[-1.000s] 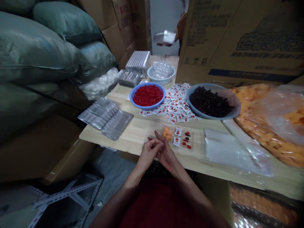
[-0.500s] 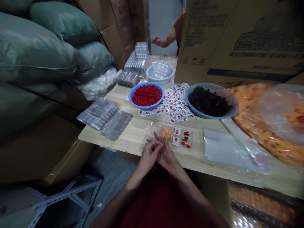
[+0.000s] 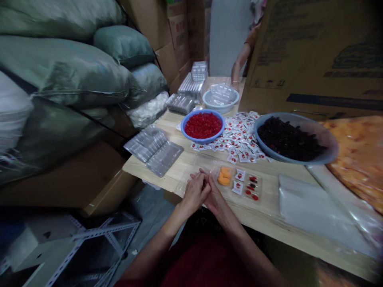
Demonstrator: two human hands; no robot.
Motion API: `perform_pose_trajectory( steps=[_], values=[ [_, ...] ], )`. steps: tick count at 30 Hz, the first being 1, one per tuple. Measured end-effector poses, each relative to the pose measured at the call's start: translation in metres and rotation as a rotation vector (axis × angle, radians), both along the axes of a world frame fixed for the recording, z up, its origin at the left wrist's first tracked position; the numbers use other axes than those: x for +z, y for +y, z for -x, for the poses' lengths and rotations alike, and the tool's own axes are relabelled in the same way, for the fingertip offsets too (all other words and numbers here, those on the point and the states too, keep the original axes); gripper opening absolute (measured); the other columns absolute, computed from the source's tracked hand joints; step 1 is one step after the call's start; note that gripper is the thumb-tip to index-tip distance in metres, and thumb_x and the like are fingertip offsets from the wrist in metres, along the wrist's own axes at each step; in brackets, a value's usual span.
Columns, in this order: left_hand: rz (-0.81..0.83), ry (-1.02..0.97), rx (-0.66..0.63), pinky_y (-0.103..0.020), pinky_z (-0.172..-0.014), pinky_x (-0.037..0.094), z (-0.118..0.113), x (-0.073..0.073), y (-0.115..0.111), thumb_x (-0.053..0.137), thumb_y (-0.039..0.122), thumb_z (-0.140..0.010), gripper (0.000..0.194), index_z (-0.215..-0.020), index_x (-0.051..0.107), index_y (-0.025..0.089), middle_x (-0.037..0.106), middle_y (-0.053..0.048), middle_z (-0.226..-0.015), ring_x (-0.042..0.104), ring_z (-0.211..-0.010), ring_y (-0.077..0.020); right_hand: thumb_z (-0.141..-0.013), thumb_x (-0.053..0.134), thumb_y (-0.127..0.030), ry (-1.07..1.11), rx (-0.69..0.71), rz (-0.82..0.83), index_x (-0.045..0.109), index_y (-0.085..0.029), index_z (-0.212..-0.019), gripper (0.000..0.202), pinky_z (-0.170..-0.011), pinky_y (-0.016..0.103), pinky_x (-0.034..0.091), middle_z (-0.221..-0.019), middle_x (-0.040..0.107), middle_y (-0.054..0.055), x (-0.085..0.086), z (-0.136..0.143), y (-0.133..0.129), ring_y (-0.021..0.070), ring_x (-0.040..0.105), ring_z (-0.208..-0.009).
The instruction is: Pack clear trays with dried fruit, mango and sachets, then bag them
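Observation:
At the table's near edge my two hands are together, left over right. My left hand (image 3: 196, 193) is closed, its fingers bent against the right palm; anything in them is hidden. Below it, my right hand (image 3: 216, 199) lies with its fingers stretched out to the left, partly covered. Just right of them is an opened clear plastic tray (image 3: 259, 190). It holds orange slices (image 3: 224, 175), two small white printed sachets (image 3: 238, 187) and several red and dark dried fruits (image 3: 251, 187). The tray's clear lid (image 3: 206, 162) spreads behind my fingers.
Beyond are a blue bowl of red pieces (image 3: 203, 125), scattered sachets (image 3: 241, 133) and a bowl of dark dried fruit (image 3: 290, 137). Stacked trays (image 3: 163, 157) lie left, plastic bags (image 3: 311, 211) right. A co-worker's arm (image 3: 241, 63) reaches to a pale bowl (image 3: 220, 108) behind a large carton (image 3: 314, 59).
The view has swung left, shifting things rightward. My left hand has settled lower over the right palm. The co-worker's hand has come down to the pale bowl of clear trays.

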State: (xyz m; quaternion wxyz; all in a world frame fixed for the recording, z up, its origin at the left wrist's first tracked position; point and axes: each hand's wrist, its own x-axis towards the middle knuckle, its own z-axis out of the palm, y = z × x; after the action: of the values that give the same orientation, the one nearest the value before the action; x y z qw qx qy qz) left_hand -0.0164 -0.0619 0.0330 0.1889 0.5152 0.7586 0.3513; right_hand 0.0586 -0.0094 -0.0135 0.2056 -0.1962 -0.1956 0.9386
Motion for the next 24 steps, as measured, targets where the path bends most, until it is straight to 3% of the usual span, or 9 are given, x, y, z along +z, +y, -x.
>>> perform_pose_trajectory(
  steps=[4, 7, 10, 12, 16, 21, 24],
  values=[
    [-0.022, 0.151, 0.095, -0.033, -0.075, 0.041, 0.045, 0.014, 0.001, 0.046, 0.027, -0.094, 0.010, -0.090, 0.054, 0.022, 0.059, -0.005, -0.091, 0.056, -0.083, -0.0206, -0.084, 0.063, -0.062, 0.050, 0.068, -0.026, 0.059, -0.030, -0.127, 0.054, -0.103, 0.045, 0.049, -0.126, 0.067, 0.005, 0.012, 0.058, 0.009, 0.0246, 0.057, -0.126],
    [-0.055, 0.155, 0.118, -0.032, -0.075, 0.041, 0.081, 0.019, 0.001, 0.047, 0.028, -0.094, 0.010, -0.089, 0.053, 0.022, 0.060, -0.004, -0.089, 0.057, -0.082, -0.0197, -0.084, 0.062, -0.062, 0.083, 0.119, -0.024, 0.063, -0.026, -0.116, 0.048, -0.098, 0.042, 0.052, -0.122, 0.069, 0.006, 0.014, 0.094, 0.013, 0.0249, 0.061, -0.121],
    [-0.036, 0.117, 0.154, -0.030, -0.069, 0.040, 0.111, 0.016, 0.002, 0.047, 0.027, -0.094, 0.011, -0.086, 0.052, 0.022, 0.058, -0.001, -0.079, 0.055, -0.073, -0.0172, -0.082, 0.066, -0.058, 0.009, 0.151, 0.000, 0.062, -0.025, -0.114, 0.046, -0.091, 0.041, 0.056, -0.112, 0.072, 0.006, -0.005, 0.111, 0.012, 0.0240, 0.068, -0.107],
    [0.007, 0.177, 0.200, -0.029, -0.067, 0.038, 0.125, 0.013, 0.003, 0.048, 0.024, -0.092, 0.009, -0.084, 0.052, 0.021, 0.056, -0.001, -0.076, 0.053, -0.071, -0.0170, -0.078, 0.075, -0.046, -0.101, 0.114, 0.009, 0.057, -0.027, -0.118, 0.048, -0.086, 0.042, 0.057, -0.101, 0.074, 0.004, -0.024, 0.113, 0.009, 0.0224, 0.072, -0.093],
    [0.122, 0.376, 0.275, -0.031, -0.065, 0.036, 0.140, 0.015, 0.007, 0.052, 0.021, -0.089, 0.005, -0.085, 0.054, 0.020, 0.057, -0.004, -0.081, 0.053, -0.070, -0.0188, -0.067, 0.082, -0.023, -0.243, 0.009, -0.041, 0.051, -0.023, -0.119, 0.061, -0.085, 0.042, 0.057, -0.089, 0.074, 0.004, -0.048, 0.111, 0.006, 0.0219, 0.074, -0.083],
    [0.137, 0.344, 0.149, -0.031, -0.065, 0.037, 0.145, 0.019, 0.009, 0.051, 0.022, -0.089, 0.007, -0.082, 0.054, 0.021, 0.057, -0.002, -0.078, 0.052, -0.069, -0.0182, -0.070, 0.082, -0.034, -0.225, 0.043, -0.027, 0.054, -0.025, -0.113, 0.052, -0.074, 0.038, 0.059, -0.093, 0.073, 0.003, -0.041, 0.119, 0.015, 0.0205, 0.072, -0.085],
    [0.107, 0.297, 0.157, -0.030, -0.069, 0.040, 0.145, 0.016, 0.006, 0.048, 0.021, -0.090, 0.008, -0.083, 0.053, 0.021, 0.056, -0.002, -0.081, 0.052, -0.072, -0.0171, -0.068, 0.081, -0.034, -0.206, 0.112, -0.020, 0.055, -0.025, -0.107, 0.048, -0.066, 0.035, 0.059, -0.085, 0.073, 0.001, -0.035, 0.127, 0.014, 0.0196, 0.071, -0.075]
  ],
)
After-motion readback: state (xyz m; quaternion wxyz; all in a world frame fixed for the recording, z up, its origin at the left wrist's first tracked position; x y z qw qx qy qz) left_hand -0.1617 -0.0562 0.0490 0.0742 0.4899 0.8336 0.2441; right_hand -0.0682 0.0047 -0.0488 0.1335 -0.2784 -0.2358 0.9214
